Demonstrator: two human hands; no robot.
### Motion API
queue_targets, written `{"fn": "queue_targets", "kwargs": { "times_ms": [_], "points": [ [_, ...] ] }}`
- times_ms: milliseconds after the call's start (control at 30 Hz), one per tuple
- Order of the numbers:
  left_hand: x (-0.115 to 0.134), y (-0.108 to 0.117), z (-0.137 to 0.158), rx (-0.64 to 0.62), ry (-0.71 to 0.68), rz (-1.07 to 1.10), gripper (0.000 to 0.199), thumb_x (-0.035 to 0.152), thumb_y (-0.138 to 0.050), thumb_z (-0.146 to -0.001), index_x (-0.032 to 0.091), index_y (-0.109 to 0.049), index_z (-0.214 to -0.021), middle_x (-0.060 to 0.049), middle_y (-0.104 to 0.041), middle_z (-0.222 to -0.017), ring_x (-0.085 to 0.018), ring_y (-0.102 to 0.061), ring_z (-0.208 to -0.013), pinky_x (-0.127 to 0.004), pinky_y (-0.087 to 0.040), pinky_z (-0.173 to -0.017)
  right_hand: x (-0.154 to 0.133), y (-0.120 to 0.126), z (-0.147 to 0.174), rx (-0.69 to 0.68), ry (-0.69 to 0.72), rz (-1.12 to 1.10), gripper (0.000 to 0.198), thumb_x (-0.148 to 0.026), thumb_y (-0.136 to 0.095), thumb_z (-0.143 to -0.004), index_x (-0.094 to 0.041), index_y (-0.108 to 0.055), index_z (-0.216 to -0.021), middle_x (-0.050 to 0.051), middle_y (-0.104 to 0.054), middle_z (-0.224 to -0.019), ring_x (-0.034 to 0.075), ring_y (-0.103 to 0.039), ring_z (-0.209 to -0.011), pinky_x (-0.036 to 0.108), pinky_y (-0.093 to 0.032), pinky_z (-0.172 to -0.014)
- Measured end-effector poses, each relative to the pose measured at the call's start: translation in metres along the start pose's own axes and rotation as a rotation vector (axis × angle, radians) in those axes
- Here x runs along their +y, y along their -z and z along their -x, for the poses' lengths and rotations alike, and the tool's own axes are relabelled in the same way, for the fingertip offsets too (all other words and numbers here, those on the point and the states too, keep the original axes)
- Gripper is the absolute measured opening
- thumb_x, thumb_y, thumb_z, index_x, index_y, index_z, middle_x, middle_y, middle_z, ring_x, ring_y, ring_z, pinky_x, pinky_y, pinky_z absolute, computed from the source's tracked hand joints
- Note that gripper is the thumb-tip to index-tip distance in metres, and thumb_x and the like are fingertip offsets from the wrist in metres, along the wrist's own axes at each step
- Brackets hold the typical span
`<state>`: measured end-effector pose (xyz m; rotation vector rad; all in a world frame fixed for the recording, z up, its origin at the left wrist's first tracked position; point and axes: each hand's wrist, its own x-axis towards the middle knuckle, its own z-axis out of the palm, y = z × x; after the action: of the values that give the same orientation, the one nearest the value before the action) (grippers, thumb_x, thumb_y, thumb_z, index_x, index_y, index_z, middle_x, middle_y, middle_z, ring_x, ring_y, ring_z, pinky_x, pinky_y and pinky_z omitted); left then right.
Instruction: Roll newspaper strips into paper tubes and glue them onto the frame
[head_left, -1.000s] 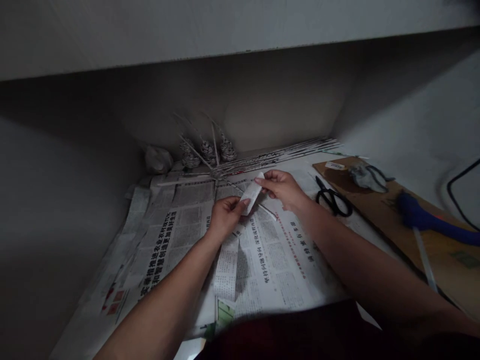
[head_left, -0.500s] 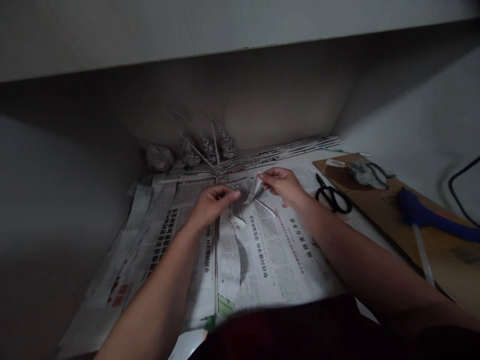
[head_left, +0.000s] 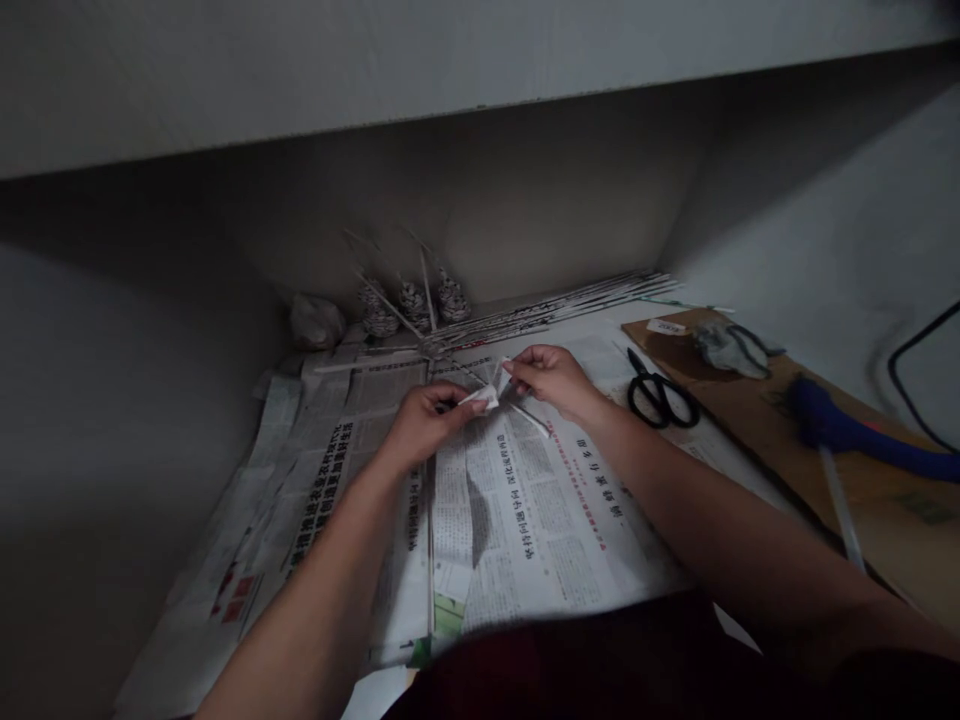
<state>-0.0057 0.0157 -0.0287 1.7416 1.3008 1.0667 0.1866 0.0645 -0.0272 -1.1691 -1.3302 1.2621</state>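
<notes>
Over the middle of the newspaper sheets (head_left: 555, 500), my left hand (head_left: 429, 418) pinches one part of a narrow newspaper strip (head_left: 486, 396). My right hand (head_left: 551, 380), close on its right, grips the strip's upper end between thumb and fingertips. The strip is bent between the two hands. Just beyond them lies a woven piece of rolled paper sticks (head_left: 433, 348), its sticks spreading outward; one stick's end (head_left: 532, 420) shows below my right hand. A loose strip of newspaper (head_left: 454, 510) lies below my left hand.
Several woven paper cones (head_left: 412, 303) stand at the back beside a crumpled plastic bag (head_left: 316, 322). A bundle of rolled paper sticks (head_left: 570, 300) lies along the wall. Black scissors (head_left: 660, 395), a cardboard sheet (head_left: 892, 510) and a blue glue gun (head_left: 855, 430) are on the right. A shelf (head_left: 480, 60) hangs overhead.
My hands have come closer together, with the strip drawn in and now folded between them. My left hand has taken hold of the strip as well.
</notes>
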Motion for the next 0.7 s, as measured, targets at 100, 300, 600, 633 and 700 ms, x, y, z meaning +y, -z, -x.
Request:
{"fn": "queue_targets", "kwargs": {
  "times_ms": [100, 300, 600, 633, 700],
  "points": [
    [0.007, -0.015, 0.003, 0.171, -0.022, 0.112, 0.020, 0.039, -0.071, -0.068, 0.019, -0.071, -0.073, -0.007, -0.066, -0.108, -0.020, -0.061, -0.095, -0.028, -0.045, -0.079, 0.001, -0.005, 0.005, -0.072, 0.031, -0.001, 0.032, -0.045, -0.073, -0.063, -0.017, -0.057, -0.068, -0.002, -0.059, -0.057, 0.008, -0.050, -0.046, 0.019, -0.035, -0.043],
    [0.017, -0.030, 0.014, 0.127, -0.090, 0.097, 0.015, 0.035, -0.068, -0.073, 0.022, -0.073, -0.079, -0.008, -0.065, -0.112, -0.023, -0.054, -0.111, -0.035, -0.037, -0.097, -0.003, -0.008, 0.012, -0.080, 0.053, -0.064, 0.032, -0.044, -0.073, -0.064, -0.016, -0.057, -0.065, -0.002, -0.059, -0.057, 0.008, -0.049, -0.046, 0.021, -0.038, -0.045],
    [0.015, -0.032, 0.015, 0.207, -0.005, 0.092, 0.021, 0.038, -0.066, -0.074, 0.020, -0.073, -0.080, -0.007, -0.067, -0.098, -0.021, -0.058, -0.098, -0.031, -0.041, -0.087, -0.017, -0.009, 0.017, -0.138, -0.073, -0.183, 0.033, -0.041, -0.077, -0.059, -0.016, -0.057, -0.065, -0.002, -0.056, -0.054, 0.006, -0.046, -0.042, 0.017, -0.025, -0.033],
    [0.014, -0.031, 0.013, 0.240, 0.016, 0.137, 0.023, 0.040, -0.066, -0.074, 0.019, -0.073, -0.081, -0.006, -0.068, -0.098, -0.020, -0.059, -0.095, -0.030, -0.042, -0.085, -0.017, -0.009, 0.017, -0.174, -0.075, -0.180, 0.033, -0.041, -0.077, -0.059, -0.015, -0.059, -0.067, -0.002, -0.057, -0.056, 0.006, -0.047, -0.043, 0.017, -0.024, -0.033],
    [0.010, -0.028, 0.010, 0.286, 0.075, 0.230, 0.028, 0.043, -0.065, -0.074, 0.018, -0.072, -0.084, -0.006, -0.069, -0.093, -0.019, -0.060, -0.088, -0.028, -0.044, -0.079, -0.016, -0.009, 0.018, -0.233, -0.067, -0.162, 0.033, -0.042, -0.076, -0.061, -0.014, -0.063, -0.072, 0.000, -0.060, -0.060, 0.007, -0.051, -0.046, 0.016, -0.024, -0.032]
  ]
}}
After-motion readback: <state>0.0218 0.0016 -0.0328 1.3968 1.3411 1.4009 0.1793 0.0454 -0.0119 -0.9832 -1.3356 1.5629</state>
